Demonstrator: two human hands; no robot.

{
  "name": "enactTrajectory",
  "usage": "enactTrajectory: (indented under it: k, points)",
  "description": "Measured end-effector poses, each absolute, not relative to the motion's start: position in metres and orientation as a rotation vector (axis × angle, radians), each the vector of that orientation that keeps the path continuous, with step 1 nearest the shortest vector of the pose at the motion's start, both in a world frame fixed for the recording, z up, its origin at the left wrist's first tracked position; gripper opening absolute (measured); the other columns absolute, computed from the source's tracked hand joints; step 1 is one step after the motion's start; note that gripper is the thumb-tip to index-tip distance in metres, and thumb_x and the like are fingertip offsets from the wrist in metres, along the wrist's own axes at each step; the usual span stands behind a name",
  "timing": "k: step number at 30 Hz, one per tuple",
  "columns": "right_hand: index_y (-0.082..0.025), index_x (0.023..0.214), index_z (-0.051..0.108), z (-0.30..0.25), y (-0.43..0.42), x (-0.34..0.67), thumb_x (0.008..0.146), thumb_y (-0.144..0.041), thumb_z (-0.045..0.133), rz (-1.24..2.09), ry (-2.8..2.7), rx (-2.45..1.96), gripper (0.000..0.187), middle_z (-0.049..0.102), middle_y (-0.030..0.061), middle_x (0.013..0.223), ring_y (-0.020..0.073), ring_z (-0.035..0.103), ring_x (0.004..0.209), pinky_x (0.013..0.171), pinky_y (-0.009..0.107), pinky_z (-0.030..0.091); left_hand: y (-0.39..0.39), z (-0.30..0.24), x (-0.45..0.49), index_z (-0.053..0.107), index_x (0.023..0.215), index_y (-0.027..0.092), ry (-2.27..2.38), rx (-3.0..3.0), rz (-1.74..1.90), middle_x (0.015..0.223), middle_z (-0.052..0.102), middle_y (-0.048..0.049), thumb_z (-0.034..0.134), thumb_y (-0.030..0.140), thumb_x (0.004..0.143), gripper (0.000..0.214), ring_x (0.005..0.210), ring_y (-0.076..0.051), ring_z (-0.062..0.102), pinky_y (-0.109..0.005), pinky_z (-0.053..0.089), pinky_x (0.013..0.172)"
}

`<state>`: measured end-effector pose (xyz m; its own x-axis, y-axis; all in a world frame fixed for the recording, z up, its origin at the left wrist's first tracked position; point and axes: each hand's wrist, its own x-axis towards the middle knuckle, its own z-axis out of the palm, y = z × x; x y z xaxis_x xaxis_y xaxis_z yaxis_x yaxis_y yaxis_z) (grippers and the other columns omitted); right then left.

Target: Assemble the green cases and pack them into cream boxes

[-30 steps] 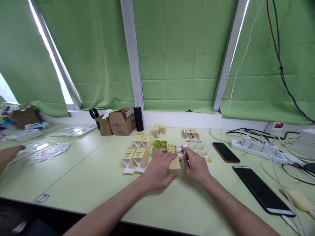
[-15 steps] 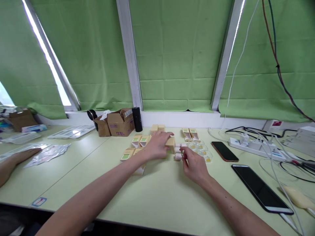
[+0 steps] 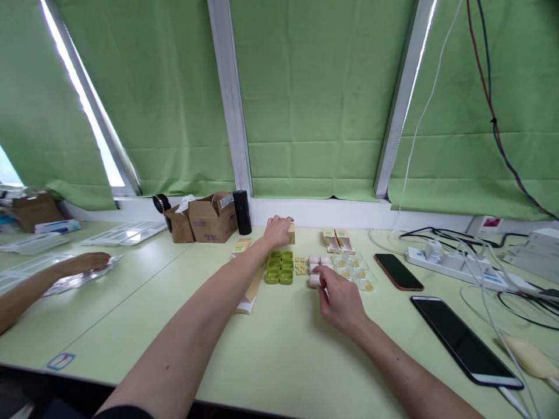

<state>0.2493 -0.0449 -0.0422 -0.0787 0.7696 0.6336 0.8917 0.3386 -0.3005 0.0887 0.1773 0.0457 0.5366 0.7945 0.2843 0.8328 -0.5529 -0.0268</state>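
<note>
**Left hand [image 3: 278, 228] on a tan carton [image 3: 291, 233] at the far side of the bench [image 3: 271, 349]; right hand [image 3: 342, 298] at a pale roll [image 3: 313, 281].**
The left hand curls over the carton, behind the green trays [image 3: 280, 267]. The right thumb and forefinger pinch narrowly on the roll. Advisable: keep the carton square on its base and the outstretched forearm clear of the trays.
</note>
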Motion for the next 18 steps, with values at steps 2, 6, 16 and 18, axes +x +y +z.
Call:
enactTrajectory:
  k: [2,6,16,18]
  points:
    - [-0.023,0.121,0.055,-0.042,-0.046,0.248,0.089,-0.01,0.052,-0.208,-1.88,-1.444,0.034,0.073,0.0046,0.094,0.022,0.068,0.078,0.059,0.029,0.034,0.182,0.037,0.092,0.05,0.146,0.018,-1.405,-2.609,-0.329,0.134,0.07,-0.0146,0.063,0.017,0.084,0.063,0.129,-0.034,0.05,-0.045,0.037,0.105]
    - [-0.024,0.121,0.054,-0.04,-0.047,0.246,0.089,-0.009,0.052,-0.198,-1.889,-1.415,0.036,0.074,0.0047,0.095,0.0223,0.068,0.078,0.06,0.029,0.036,0.191,0.022,0.096,0.052,0.142,0.02,-1.439,-2.593,-0.271,0.13,0.071,-0.0149,0.064,0.019,0.082,0.061,0.13,-0.035,0.051,-0.047,0.036,0.106]
    - [-0.024,0.123,0.054,-0.041,-0.047,0.245,0.088,-0.009,0.052,-0.185,-1.9,-1.396,0.037,0.073,0.0039,0.092,0.0223,0.068,0.077,0.061,0.03,0.036,0.175,0.01,0.094,0.049,0.14,0.018,-1.437,-2.539,-0.237,0.14,0.062,-0.0192,0.066,0.013,0.077,0.066,0.138,-0.038,0.042,-0.056,0.029,0.112]
    - [-0.023,0.123,0.054,-0.04,-0.048,0.244,0.088,-0.009,0.052,-0.185,-1.9,-1.395,0.038,0.073,0.0039,0.093,0.0225,0.068,0.077,0.061,0.03,0.036,0.163,0.009,0.094,0.051,0.138,0.016,-1.414,-2.526,-0.258,0.145,0.057,-0.0207,0.067,0.014,0.078,0.063,0.138,-0.038,0.041,-0.053,0.032,0.11]
